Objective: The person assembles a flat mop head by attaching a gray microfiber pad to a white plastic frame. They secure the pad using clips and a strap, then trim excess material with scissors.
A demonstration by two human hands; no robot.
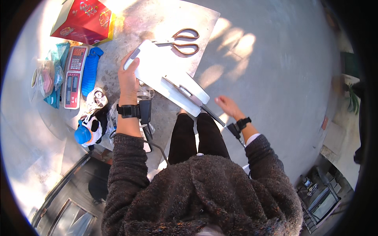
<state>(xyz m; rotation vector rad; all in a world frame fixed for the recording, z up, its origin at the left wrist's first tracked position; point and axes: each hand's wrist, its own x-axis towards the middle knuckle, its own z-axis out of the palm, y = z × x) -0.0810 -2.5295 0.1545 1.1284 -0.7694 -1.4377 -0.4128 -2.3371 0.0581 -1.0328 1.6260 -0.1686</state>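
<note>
My left hand [130,74] grips the upper left end of a long white device [151,65], thumb on its top face. The device slants down to the right above my knees, with a grey bar [183,90] along its middle and a dark rod [212,114] at its lower end. Just right of that rod is my right hand [229,106], apart from the device, fingers loosely bent with nothing seen in them. Black-handled scissors [186,41] lie on the table [157,23], their blades partly hidden behind the device.
On the left stand a red and white scale [75,76], a blue knitted item [91,70], clear bags and a panda-like plush [93,128] with a blue cap. A red floral box [82,21] sits at the far left. The table edge runs right of the scissors, above grey floor [275,78].
</note>
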